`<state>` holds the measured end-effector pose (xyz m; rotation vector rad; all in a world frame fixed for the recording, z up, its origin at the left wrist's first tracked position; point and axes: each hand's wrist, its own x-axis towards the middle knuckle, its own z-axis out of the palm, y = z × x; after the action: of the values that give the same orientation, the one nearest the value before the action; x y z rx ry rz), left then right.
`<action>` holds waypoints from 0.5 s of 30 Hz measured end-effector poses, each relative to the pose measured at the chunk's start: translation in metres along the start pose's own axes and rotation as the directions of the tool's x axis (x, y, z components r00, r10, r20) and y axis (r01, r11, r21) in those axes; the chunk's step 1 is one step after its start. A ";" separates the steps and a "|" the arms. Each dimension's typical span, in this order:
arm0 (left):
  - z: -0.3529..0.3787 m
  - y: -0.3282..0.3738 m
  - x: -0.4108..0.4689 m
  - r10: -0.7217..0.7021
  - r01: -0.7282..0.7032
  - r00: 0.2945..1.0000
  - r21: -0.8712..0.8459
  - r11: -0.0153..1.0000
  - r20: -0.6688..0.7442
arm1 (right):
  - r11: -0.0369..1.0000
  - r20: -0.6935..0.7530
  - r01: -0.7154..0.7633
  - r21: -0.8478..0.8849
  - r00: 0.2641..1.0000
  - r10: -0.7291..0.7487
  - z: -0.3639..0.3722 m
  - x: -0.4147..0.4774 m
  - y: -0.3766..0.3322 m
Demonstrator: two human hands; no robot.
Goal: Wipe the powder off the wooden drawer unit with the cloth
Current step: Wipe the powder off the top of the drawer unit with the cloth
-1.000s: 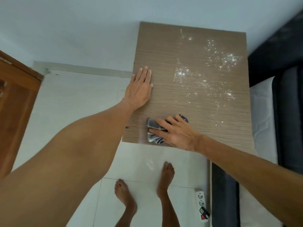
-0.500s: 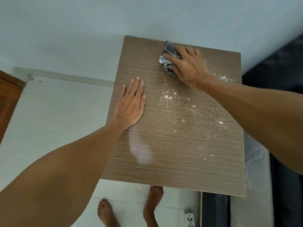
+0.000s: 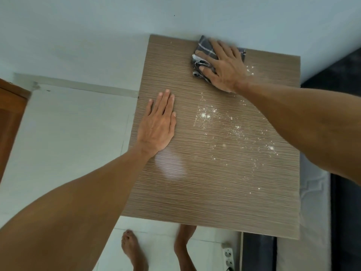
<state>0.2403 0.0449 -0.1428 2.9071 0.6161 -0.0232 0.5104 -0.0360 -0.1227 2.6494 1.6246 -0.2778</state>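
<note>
While the head view looks straight down, the cloth (image 3: 203, 55) is seen pressed flat under the right hand (image 3: 224, 69) at the far edge of the wooden drawer unit (image 3: 205, 192), right against the wall (image 3: 97, 36); the fingers are spread over the crumpled grey fabric, which is pinned down rather than gripped in a fist. The left hand (image 3: 158, 126) is laid open and empty, palm down, on the surface nearer the body and to the left of the right hand, apparently as a brace. Powder (image 3: 205, 115) is scattered on the surface between the right hand and the body, mostly beneath the right forearm, with a few specks just beside the right wrist. A pale smear (image 3: 170, 165) is seen just behind the left wrist. The wiping step is judged to be under way, with most of the powder still to be cleared. For the next move, the cloth would need to be drawn back towards the body across the speckled patch, with pressure kept even so that powder is gathered rather than spread. Beyond the near edge, bare feet (image 3: 132, 249) are seen on the floor (image 3: 68, 133).
</note>
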 end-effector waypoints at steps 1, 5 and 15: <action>0.000 0.000 0.000 0.001 -0.001 1.000 -0.001 1.000 0.002 | 1.000 0.008 -0.019 0.000 1.000 0.019 0.002 -0.003 -0.003; -0.002 0.000 0.000 0.001 -0.001 1.000 -0.005 1.000 0.015 | 0.998 -0.005 -0.050 -0.026 0.999 0.050 0.006 -0.025 -0.024; -0.007 -0.002 -0.002 0.000 0.000 1.000 -0.123 0.992 0.006 | 0.961 0.009 -0.195 0.198 0.980 0.197 0.022 -0.108 -0.106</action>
<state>0.2378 0.0474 -0.1366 2.7874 0.5946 0.0065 0.3652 -0.0854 -0.1184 2.9359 1.3877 -0.4406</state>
